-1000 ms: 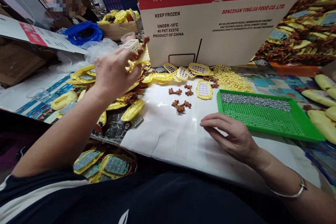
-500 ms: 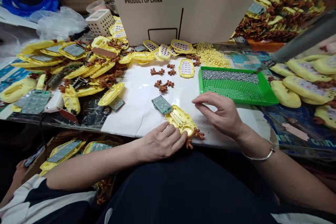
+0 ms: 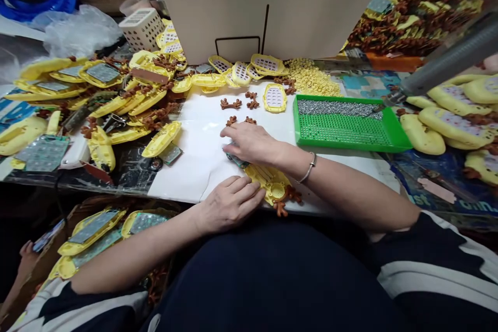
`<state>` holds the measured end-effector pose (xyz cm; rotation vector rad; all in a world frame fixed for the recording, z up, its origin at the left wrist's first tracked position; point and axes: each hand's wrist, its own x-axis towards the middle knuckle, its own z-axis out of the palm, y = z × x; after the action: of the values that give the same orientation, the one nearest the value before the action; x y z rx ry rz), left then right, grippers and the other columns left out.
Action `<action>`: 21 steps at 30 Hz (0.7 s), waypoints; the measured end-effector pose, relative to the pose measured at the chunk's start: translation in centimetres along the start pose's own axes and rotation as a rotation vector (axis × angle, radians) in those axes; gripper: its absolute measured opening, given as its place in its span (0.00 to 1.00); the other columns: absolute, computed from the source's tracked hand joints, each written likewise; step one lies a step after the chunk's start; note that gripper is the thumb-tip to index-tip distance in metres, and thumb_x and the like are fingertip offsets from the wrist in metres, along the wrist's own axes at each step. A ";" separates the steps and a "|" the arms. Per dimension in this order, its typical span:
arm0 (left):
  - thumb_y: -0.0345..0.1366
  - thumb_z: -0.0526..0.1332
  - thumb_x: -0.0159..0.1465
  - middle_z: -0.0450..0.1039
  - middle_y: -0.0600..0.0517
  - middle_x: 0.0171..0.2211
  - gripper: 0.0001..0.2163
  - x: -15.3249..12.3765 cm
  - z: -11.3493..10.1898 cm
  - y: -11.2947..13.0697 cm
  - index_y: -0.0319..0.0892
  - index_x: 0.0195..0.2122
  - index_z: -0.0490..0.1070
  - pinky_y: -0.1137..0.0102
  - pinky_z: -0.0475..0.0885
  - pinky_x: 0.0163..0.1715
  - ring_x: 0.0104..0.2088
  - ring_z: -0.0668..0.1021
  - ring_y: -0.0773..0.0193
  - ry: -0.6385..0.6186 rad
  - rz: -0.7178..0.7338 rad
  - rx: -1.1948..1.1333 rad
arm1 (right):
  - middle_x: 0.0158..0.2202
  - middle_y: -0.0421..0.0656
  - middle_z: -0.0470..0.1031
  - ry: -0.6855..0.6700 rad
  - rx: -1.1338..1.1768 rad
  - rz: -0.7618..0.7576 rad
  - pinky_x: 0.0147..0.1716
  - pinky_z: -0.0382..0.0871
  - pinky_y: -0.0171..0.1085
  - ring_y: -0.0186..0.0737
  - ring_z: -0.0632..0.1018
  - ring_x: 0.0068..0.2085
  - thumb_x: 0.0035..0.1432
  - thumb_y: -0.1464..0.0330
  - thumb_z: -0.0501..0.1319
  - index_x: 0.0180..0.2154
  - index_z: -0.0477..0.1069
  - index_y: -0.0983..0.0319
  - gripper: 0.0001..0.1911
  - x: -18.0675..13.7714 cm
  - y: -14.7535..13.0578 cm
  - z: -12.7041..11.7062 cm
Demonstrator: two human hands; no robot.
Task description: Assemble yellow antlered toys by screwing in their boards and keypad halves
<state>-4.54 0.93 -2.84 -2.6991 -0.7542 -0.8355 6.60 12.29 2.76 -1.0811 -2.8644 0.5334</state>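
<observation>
A yellow plastic shell [image 3: 275,190] lies open side up at the front edge of the white work surface, brown antler-shaped parts [image 3: 290,194] on its lower right end. My left hand [image 3: 231,202] is closed with curled fingers at the shell's left edge; its fingertips are partly hidden. Above the shell's far end, my right hand [image 3: 251,142] is open, palm down, thumb apart from the fingers. It mostly covers a small green circuit board [image 3: 235,160] and part of a brown antler piece [image 3: 231,121]. Two more brown antler pieces [image 3: 231,104] lie just beyond.
A green perforated tray [image 3: 350,137] holding small metal screws stands at the right. Yellow shells and boards are heaped at the left [image 3: 136,104]. Small yellow pieces [image 3: 313,78] lie before a large carton [image 3: 268,10]. A grey metal arm [image 3: 439,62] slants in from the right.
My right hand has moved left from beside the green tray to over the circuit board and antler piece. My left hand has shifted slightly left, uncovering more of the shell.
</observation>
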 end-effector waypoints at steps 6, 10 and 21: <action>0.29 0.57 0.65 0.78 0.46 0.39 0.07 0.3 0.1 -0.1 0.34 0.43 0.69 0.66 0.73 0.33 0.39 0.78 0.58 -0.116 -0.056 -0.011 | 0.51 0.54 0.71 -0.082 -0.036 -0.012 0.48 0.63 0.42 0.51 0.70 0.53 0.57 0.67 0.62 0.51 0.70 0.66 0.20 0.4 0.2 -0.2; 0.30 0.56 0.66 0.78 0.46 0.36 0.05 0.4 0.2 0.0 0.35 0.41 0.69 0.66 0.74 0.32 0.37 0.78 0.57 -0.099 -0.087 -0.025 | 0.44 0.48 0.73 -0.002 0.113 0.029 0.43 0.64 0.37 0.41 0.72 0.44 0.55 0.70 0.64 0.42 0.73 0.64 0.11 -0.9 2.0 -1.6; 0.34 0.62 0.63 0.74 0.46 0.36 0.11 1.4 0.6 0.3 0.41 0.46 0.67 0.68 0.73 0.30 0.34 0.75 0.62 0.290 -0.399 -0.278 | 0.33 0.43 0.74 0.349 0.459 -0.540 0.33 0.69 0.30 0.31 0.75 0.34 0.62 0.65 0.59 0.34 0.72 0.62 0.07 -11.0 2.3 -2.2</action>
<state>-3.09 1.47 -2.54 -2.5967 -1.2014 -1.4858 16.77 7.46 5.05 -0.2762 -2.3966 0.8007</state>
